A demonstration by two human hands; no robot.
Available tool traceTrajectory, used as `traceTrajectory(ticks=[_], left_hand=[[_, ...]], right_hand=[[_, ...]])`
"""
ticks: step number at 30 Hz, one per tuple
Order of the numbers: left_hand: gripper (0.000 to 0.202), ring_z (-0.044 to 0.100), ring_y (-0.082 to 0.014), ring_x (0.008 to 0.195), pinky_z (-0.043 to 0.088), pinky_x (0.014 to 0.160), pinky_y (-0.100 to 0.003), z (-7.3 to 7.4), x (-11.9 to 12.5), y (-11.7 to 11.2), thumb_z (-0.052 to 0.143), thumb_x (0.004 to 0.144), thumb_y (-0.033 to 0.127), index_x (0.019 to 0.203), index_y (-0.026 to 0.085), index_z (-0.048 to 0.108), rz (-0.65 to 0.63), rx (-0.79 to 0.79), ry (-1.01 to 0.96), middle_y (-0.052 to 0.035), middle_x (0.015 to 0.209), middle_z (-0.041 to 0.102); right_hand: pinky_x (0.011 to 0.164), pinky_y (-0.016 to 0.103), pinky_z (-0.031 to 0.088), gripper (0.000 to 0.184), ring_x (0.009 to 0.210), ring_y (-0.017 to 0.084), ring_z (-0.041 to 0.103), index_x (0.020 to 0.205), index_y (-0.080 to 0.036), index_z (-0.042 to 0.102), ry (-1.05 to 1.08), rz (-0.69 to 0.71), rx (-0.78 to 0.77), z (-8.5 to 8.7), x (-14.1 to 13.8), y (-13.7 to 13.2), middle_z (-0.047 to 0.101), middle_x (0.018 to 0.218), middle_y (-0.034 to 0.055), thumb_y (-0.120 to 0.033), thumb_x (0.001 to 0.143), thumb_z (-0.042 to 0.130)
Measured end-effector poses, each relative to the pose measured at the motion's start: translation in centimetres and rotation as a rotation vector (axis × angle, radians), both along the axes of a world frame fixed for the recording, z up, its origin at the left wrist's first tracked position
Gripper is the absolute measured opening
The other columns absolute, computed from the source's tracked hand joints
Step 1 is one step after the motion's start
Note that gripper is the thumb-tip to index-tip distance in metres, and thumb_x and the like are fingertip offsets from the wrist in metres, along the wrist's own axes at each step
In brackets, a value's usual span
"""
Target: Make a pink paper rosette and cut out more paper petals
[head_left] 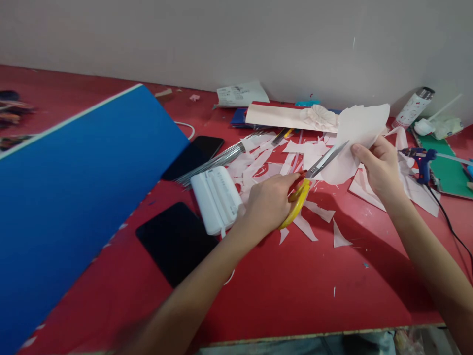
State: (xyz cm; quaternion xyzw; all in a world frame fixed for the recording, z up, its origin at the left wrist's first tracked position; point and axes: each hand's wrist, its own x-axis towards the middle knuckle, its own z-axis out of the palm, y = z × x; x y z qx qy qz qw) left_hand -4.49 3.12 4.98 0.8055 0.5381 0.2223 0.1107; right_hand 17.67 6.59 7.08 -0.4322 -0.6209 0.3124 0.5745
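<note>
Two hands were busy with one pair of scissors and one sheet of paper. The left hand (268, 204) was wrapped around the yellow handles of the scissors (298, 203), and its fingers were pressed in tight. The metal blades were pointed up at the paper, but how far they were spread could not be told. The right hand (379, 167) was pinching the pale pink sheet of paper (354, 143) between thumb and fingers. The sheet was held up in the air, just beside the blade tips. Cutting was the work in hand. Lots of paper scraps (258, 165) were scattered under the hands on the red table (295, 301). A white box (216, 199), a black phone (194, 157) and a black slab (176, 244) were lying to the left of the scraps. Thin metal rods (210, 162) were lying near the phone. A big blue board (81, 197) was seen at the far left. A blue glue gun (421, 162) was lying by a green mat (451, 170) on the right, and a bottle (413, 107) was standing by the wall.
</note>
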Motion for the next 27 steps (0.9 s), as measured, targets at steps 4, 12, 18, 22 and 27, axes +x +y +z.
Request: traceTrajectory(ticks=[4,12,18,22,27], left_hand=[[0.028,0.065,-0.0218,0.078,0.048,0.07,-0.032,-0.1,-0.1,0.0,0.046,0.088,0.031,0.099,0.018,0.067,-0.004,0.018,-0.013,-0.0083,0.083,0.071],[0.024,0.065,-0.02,0.076,0.047,0.067,-0.029,0.1,-0.1,0.0,0.048,0.084,0.027,0.097,0.019,0.067,-0.012,0.024,-0.062,-0.0066,0.085,0.072],[0.025,0.065,-0.0224,0.078,0.047,0.068,-0.032,-0.1,-0.2,0.0,0.048,0.083,0.025,0.098,0.017,0.066,-0.019,0.006,-0.084,-0.0095,0.09,0.072],[0.023,0.064,-0.0218,0.077,0.047,0.067,-0.032,-0.1,-0.3,0.0,0.048,0.083,0.024,0.096,0.018,0.066,-0.023,0.0,-0.085,-0.0086,0.087,0.072],[0.025,0.064,-0.0218,0.079,0.048,0.069,-0.033,-0.1,-0.2,-0.1,0.044,0.086,0.023,0.097,0.018,0.066,-0.021,-0.002,-0.077,-0.0092,0.088,0.071]], right_hand=[[0.065,0.03,0.051,0.01,0.074,0.016,0.06,0.081,-0.025,0.06,0.02,-0.009,0.0,-0.1,-0.2,-0.1,0.063,0.078,-0.0012,-0.033,0.075,0.062],[0.063,0.031,0.051,0.017,0.074,0.017,0.061,0.083,-0.024,0.06,0.051,-0.002,-0.026,-0.6,-0.4,-0.1,0.065,0.081,0.0007,-0.039,0.074,0.063],[0.058,0.03,0.051,0.017,0.065,0.015,0.059,0.077,-0.024,0.061,0.083,0.013,-0.027,-1.0,-0.5,0.1,0.063,0.074,0.0001,-0.04,0.073,0.065],[0.053,0.03,0.05,0.017,0.059,0.014,0.057,0.075,-0.024,0.06,0.073,0.031,-0.068,-1.2,-0.6,0.1,0.062,0.069,-0.0005,-0.04,0.075,0.063],[0.049,0.029,0.049,0.015,0.059,0.015,0.057,0.071,-0.023,0.06,0.082,0.039,-0.095,-1.1,-0.7,-0.1,0.06,0.066,0.0007,-0.038,0.075,0.062]])
